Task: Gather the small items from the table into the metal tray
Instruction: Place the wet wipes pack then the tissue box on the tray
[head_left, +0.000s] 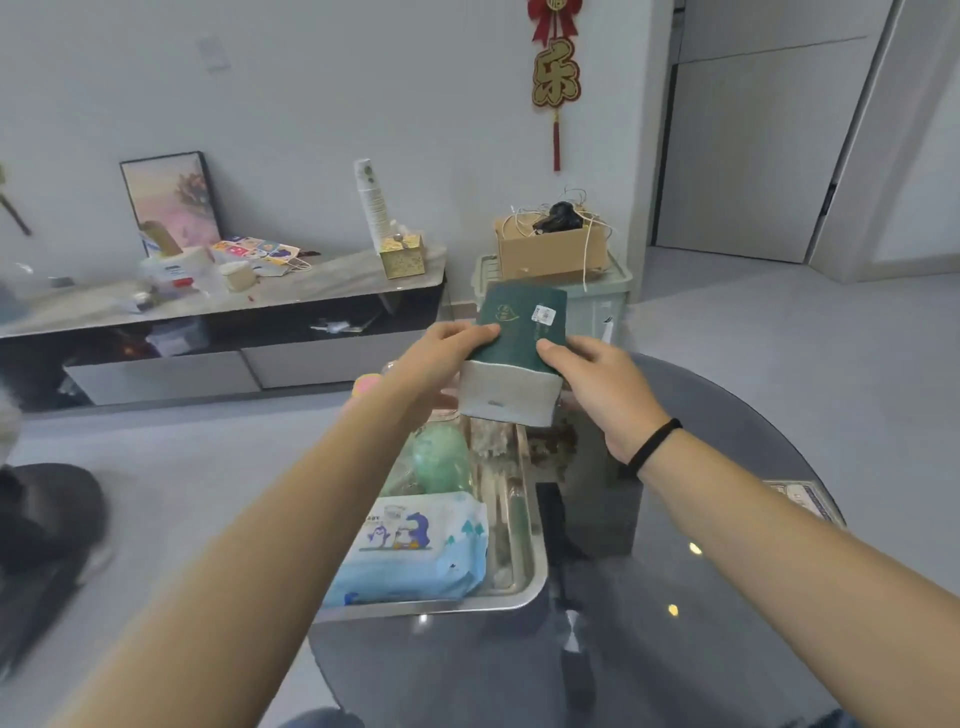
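Observation:
Both hands hold a green-and-white packet (511, 358) in the air above the far end of the metal tray (524, 582). My left hand (441, 353) grips its left edge and my right hand (592, 379) grips its right edge. The tray stands on the round dark glass table (701, 597). Inside it lie a blue pack of wet wipes (421, 545) with penguin pictures, a pale green rounded object (441, 457) and some small items I cannot identify. A pink round thing (366, 385) shows just beyond my left wrist.
A patterned card (802, 499) lies at the table's right edge. Behind stands a long low cabinet (223, 312) cluttered with cups, boxes and a framed picture. A cardboard box (550, 249) sits on a plastic bin. A seated person's legs (41, 525) are at the left.

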